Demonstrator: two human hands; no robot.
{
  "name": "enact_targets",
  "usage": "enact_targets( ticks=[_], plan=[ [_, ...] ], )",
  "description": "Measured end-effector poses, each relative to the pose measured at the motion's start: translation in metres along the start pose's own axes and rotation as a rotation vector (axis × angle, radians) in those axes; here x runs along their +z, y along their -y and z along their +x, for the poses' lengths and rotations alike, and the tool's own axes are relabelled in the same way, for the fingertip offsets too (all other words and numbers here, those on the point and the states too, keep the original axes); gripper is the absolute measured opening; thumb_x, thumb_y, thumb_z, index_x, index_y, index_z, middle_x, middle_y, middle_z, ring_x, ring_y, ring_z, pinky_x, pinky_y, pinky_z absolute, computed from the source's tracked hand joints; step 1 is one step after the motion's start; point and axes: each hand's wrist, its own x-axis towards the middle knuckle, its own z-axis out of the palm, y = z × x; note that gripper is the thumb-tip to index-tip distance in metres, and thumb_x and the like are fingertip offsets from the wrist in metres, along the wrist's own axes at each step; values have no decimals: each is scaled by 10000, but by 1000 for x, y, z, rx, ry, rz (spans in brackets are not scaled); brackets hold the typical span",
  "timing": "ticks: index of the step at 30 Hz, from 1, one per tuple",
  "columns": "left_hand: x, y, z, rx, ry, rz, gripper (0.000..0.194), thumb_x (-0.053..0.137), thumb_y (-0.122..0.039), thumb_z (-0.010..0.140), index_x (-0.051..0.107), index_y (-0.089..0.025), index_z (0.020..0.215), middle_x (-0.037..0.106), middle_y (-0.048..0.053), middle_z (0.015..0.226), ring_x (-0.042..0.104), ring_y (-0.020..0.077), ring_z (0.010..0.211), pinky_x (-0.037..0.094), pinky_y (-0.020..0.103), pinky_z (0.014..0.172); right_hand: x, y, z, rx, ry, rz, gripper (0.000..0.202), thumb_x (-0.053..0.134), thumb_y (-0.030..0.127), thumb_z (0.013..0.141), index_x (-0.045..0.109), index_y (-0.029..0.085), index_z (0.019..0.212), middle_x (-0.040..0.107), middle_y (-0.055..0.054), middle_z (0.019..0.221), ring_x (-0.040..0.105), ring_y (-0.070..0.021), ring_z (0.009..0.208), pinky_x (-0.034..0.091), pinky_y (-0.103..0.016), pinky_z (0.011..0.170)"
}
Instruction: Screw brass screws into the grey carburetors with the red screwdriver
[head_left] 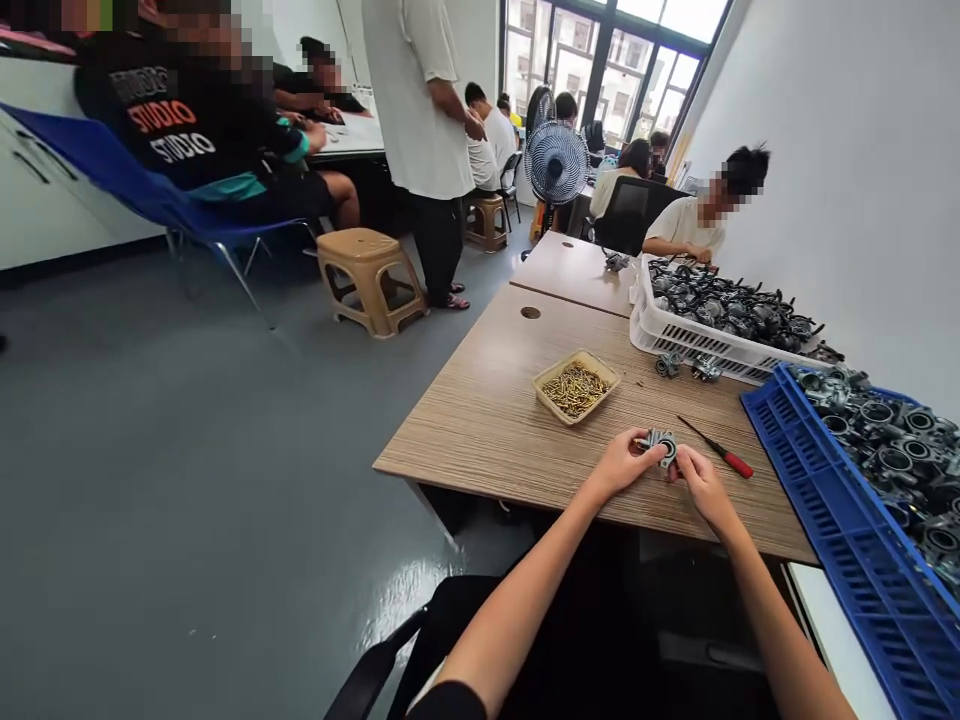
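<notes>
A small grey metal carburetor body [663, 446] with a round bore is held just above the table's front part. My left hand [624, 462] grips it from the left, its thumb pressed over the front. On the other side my right hand [699, 474] pinches the right edge, with the fingertips partly hidden. A screwdriver [727, 456] with a red and black handle lies on the table to the right of the hands. Beyond my left hand stands a cream tray [541, 390] filled with small brass-coloured parts.
A blue crate [802, 440] full of carburetor bodies stands at the right. Behind it, a white crate [679, 335] holds carburetors with black fittings. Two loose carburetors [686, 368] lie beside it on the wood-grain table [480, 400]. A co-worker [686, 225] sits across; others work farther back.
</notes>
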Motion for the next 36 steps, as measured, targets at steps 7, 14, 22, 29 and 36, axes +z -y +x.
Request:
enact_targets(
  ticks=[7,14,22,29,36],
  plan=[
    [3,-7,-8,119,-103,247,653,923,-387,707,692,-173,1278,765,108,1208,724,263,1110,579,390,1024,-6,-22,-2,61,-18,44,563,522,794,937,676,256,1005,735,-67,923,689,-276,950,566,-394,894],
    [5,-6,-9,209,-58,392,667,915,-290,706,654,-171,1308,714,128,1293,688,288,1217,553,423,1104,-26,-45,-18,192,-54,147,643,570,816,898,682,215,1100,747,-77,831,732,-267,856,586,-411,851],
    [4,-4,-11,193,-52,444,594,880,-297,760,640,-192,1293,718,116,1278,693,280,1197,551,423,1088,-25,-56,-23,196,-81,187,607,614,792,886,713,209,1024,728,-65,765,716,-245,780,590,-389,792],
    [4,-4,-11,198,-23,545,510,813,-315,835,640,-218,1305,709,106,1298,675,277,1231,532,432,1122,-18,-54,-33,155,-124,162,466,603,686,941,705,232,975,681,-38,726,707,-247,759,572,-380,769],
    [-13,-6,-16,242,-45,688,499,707,-301,931,587,-224,1409,595,133,1493,517,283,1468,400,475,1266,-15,-48,-39,129,-126,169,363,559,568,990,701,235,964,673,-28,729,690,-228,741,557,-359,747]
  ],
)
